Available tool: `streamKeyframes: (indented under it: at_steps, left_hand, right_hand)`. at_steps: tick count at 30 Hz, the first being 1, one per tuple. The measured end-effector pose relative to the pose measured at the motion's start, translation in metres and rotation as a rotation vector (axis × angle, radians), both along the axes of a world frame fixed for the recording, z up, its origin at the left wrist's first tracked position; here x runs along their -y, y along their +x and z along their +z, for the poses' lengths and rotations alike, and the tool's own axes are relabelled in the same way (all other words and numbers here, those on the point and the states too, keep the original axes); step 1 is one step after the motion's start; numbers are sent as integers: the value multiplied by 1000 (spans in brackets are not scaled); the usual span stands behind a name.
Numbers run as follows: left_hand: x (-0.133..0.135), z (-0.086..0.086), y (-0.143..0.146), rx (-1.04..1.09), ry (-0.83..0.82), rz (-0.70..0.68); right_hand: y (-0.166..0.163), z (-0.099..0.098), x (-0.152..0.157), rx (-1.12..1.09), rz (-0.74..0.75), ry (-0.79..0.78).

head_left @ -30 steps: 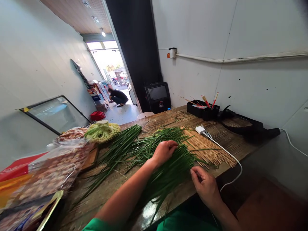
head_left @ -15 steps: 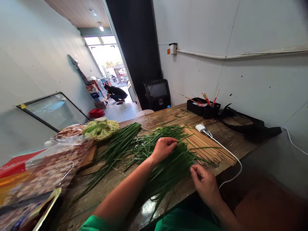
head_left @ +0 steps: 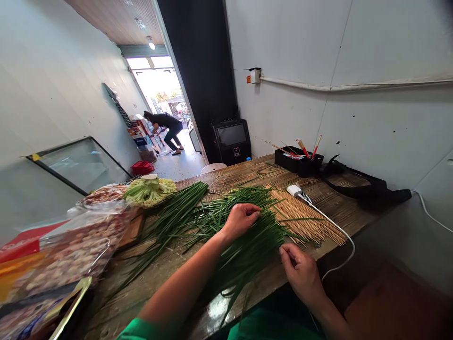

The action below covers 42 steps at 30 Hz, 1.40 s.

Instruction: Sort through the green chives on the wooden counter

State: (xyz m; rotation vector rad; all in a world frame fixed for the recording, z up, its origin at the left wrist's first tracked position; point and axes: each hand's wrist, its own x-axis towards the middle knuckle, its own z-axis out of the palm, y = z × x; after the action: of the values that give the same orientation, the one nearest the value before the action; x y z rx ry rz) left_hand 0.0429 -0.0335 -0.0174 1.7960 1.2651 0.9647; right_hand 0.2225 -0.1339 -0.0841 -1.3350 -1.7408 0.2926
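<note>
Long green garlic chives (head_left: 253,243) spread in a fan between my two hands, hanging partly over the table's near edge. My left hand (head_left: 241,219) lies across their upper side, its thumb and fingers closed at the edge of the bunch. At the right-hand ends of the chives, my right hand (head_left: 300,267) is in a pinch; anything between its fingertips is too small to make out. Behind my left hand lie more loose chives (head_left: 219,208), beside a larger bunch (head_left: 173,215). Thin wooden skewers (head_left: 300,219) form a flat pile to the right, some chives across them.
A cauliflower (head_left: 150,190) and plastic bags of meat pieces (head_left: 81,245) take up the table's left side. A white plug with a cable (head_left: 294,190) lies by the skewers. Black holders (head_left: 290,159) and a black strap (head_left: 368,182) are behind. A person (head_left: 166,126) bends by boxes.
Both my hands stay nearly in place over the chives. In the background, the person has risen from a squat to a bent stance. The view has shifted slightly.
</note>
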Motion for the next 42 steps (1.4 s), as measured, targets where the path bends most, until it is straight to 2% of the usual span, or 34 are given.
streamKeyframes:
  at_steps: [12,15,19,23,28,33,38,42]
  left_hand:
    - [-2,-8,-2,-85,134,-33]
    - [-4,-9,-6,-105,142,-126]
    - [-6,-3,-15,-145,40,-267]
    - [-4,5,-19,-46,-9,-186]
    - [2,4,-13,48,-103,-295]
    - [5,3,-9,278,-286,-171]
    - [9,12,-11,249,-353,-216]
    - [14,19,-9,209,-323,-241]
  right_hand:
    - [-1,2,1,23,-10,19]
    - [-1,1,1,18,-14,17]
    - [-1,0,1,8,-20,3]
    - [-2,0,1,-6,-9,-9]
    - [1,1,3,-28,43,17]
    - [5,6,4,12,89,2]
    - [3,3,1,26,68,10]
    - [1,-2,1,32,45,34]
